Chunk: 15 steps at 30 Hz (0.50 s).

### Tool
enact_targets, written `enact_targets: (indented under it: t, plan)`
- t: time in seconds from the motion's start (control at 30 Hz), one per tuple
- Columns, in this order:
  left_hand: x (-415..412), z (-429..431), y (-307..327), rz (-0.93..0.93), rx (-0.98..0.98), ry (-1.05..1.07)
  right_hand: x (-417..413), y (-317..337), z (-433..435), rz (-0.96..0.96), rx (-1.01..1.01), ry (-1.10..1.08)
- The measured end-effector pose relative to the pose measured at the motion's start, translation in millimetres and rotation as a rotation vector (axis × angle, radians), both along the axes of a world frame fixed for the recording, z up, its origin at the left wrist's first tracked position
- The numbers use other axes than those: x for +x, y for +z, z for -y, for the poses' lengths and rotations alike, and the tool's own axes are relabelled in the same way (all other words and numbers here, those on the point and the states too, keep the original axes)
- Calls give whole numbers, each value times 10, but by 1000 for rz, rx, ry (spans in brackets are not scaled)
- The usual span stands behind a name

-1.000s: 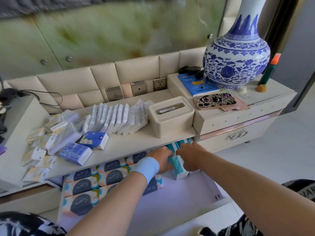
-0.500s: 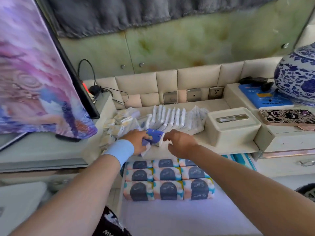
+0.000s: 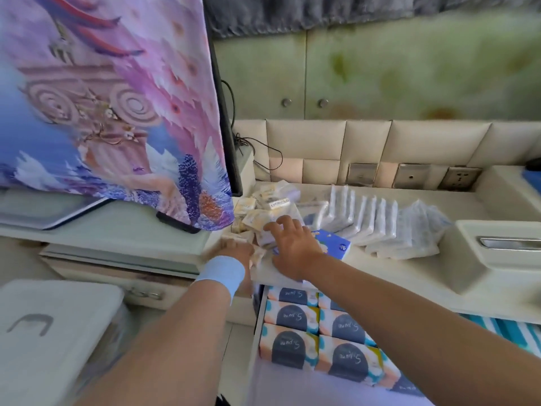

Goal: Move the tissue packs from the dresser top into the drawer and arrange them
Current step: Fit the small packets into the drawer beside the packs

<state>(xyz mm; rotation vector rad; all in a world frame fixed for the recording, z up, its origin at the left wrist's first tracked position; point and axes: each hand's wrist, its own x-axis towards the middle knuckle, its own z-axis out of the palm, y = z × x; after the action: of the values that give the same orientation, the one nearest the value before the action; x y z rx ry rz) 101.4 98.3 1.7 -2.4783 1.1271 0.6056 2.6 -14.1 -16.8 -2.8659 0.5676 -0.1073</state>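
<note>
Small yellowish tissue packs (image 3: 263, 208) lie heaped at the left end of the dresser top (image 3: 380, 273). Beside them a row of white packs (image 3: 366, 221) leans on edge, with clear-wrapped packs (image 3: 418, 232) further right. My right hand (image 3: 295, 250) rests with arched fingers on the heap and partly covers a blue pack (image 3: 336, 244). My left hand (image 3: 237, 254), blue band at the wrist, is blurred at the heap's near edge; its fingers are not readable. Below, the open drawer (image 3: 292, 388) holds orange-and-navy packs (image 3: 316, 332) in rows and teal striped packs (image 3: 509, 332) at the right.
A cream tissue box (image 3: 497, 259) stands on the dresser at the right. A screen under a purple patterned cloth (image 3: 102, 112) rises on the left, with cables (image 3: 257, 148) behind it. Wall sockets (image 3: 409, 175) sit in the padded back. A white box (image 3: 44, 332) stands at lower left.
Both hands left the teal packs in the drawer and came up to the dresser top. They have since shifted left onto the small-pack heap; the blue pack now lies under my right hand.
</note>
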Motion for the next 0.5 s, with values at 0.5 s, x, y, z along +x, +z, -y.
enact_targets:
  t: [0.5]
  plan:
    - [245, 38, -28, -110, -330, 194, 973, -65, 289, -117, -144, -4]
